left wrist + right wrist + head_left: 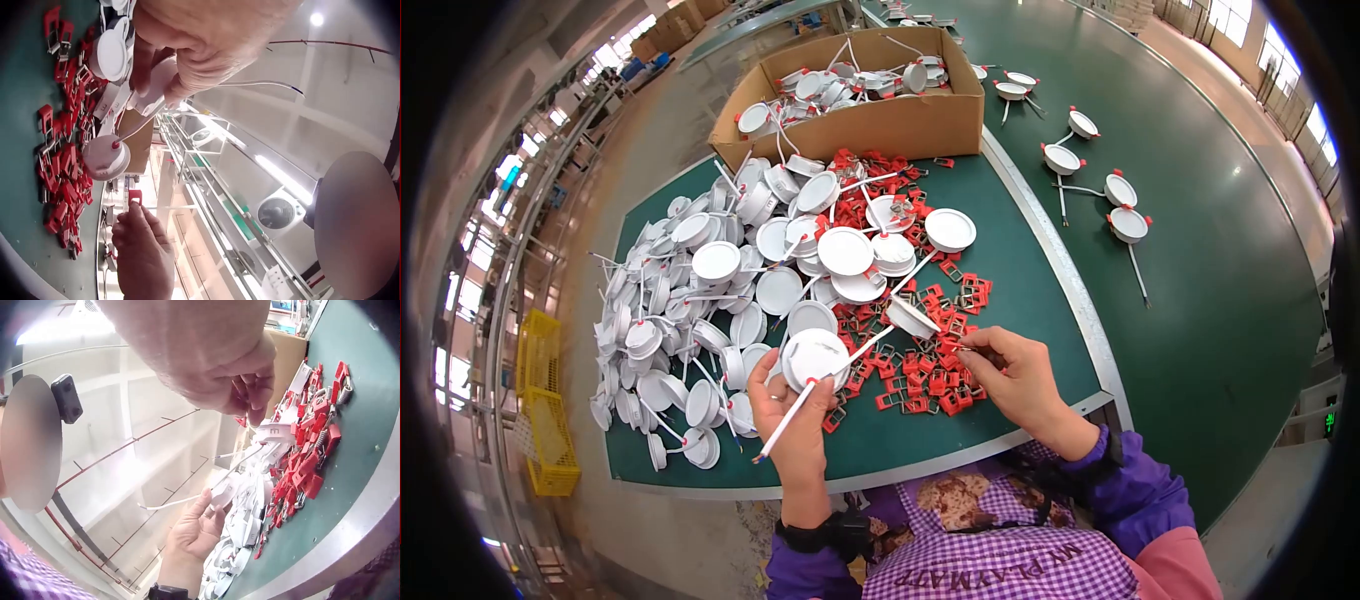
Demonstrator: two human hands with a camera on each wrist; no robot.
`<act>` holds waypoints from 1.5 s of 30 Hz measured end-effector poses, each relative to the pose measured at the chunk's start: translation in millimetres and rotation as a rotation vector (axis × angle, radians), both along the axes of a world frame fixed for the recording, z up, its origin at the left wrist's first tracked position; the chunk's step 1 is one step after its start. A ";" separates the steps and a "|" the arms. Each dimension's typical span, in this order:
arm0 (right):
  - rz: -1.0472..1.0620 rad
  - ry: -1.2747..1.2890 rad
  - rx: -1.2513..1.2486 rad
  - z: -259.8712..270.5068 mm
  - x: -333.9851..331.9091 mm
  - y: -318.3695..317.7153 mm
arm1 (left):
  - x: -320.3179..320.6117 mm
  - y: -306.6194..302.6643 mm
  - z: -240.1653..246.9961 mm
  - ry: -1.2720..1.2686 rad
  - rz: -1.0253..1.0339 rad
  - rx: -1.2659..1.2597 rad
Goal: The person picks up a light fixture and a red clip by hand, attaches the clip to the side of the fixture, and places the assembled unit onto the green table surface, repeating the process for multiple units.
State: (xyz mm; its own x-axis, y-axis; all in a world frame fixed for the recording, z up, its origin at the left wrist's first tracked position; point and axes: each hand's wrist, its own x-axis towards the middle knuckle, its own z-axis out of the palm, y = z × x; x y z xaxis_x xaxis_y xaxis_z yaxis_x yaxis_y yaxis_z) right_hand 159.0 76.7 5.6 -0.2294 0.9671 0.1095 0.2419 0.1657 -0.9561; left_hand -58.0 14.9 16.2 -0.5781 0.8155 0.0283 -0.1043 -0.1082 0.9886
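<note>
The left hand (pixel 798 430) grips a round white lamp (pixel 814 358) by its edge, thumb near the base of its white cable, whose end points down toward the body. Between thumb and forefinger the right hand (pixel 1022 385) pinches a small red clip (pixel 135 196), held above a heap of red clips (pixel 930 385). Another white lamp (pixel 914 317) lies tilted between the hands, on the clips. In the right wrist view the left hand (pixel 195 534) supports the lamp (pixel 225 490) from below.
Many white lamps (pixel 716 262) are piled across the left of the green table (pixel 1040 300). Behind stands a cardboard box (pixel 880 122) full of lamps. A metal edge (pixel 1055 262) separates the table from a green belt (pixel 1200 250) carrying several lamps.
</note>
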 end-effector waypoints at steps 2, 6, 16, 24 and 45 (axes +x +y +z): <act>-0.039 0.069 -0.040 1.5 -2.7 -1.6 | -8.4 -2.9 -0.7 -0.003 0.026 -0.001; -0.025 0.033 0.024 4.4 -2.9 -1.5 | -17.9 -11.7 13.0 -0.023 0.111 -0.007; -0.073 0.039 0.251 37.1 -11.6 -2.7 | 47.9 -10.2 22.6 -0.079 -0.353 -0.054; 0.067 -0.303 0.591 33.6 0.8 -16.6 | 70.4 -1.8 7.2 0.233 -0.364 -0.069; 0.069 -0.462 0.608 31.1 13.0 -26.6 | 79.1 4.5 1.8 0.592 -0.397 -0.008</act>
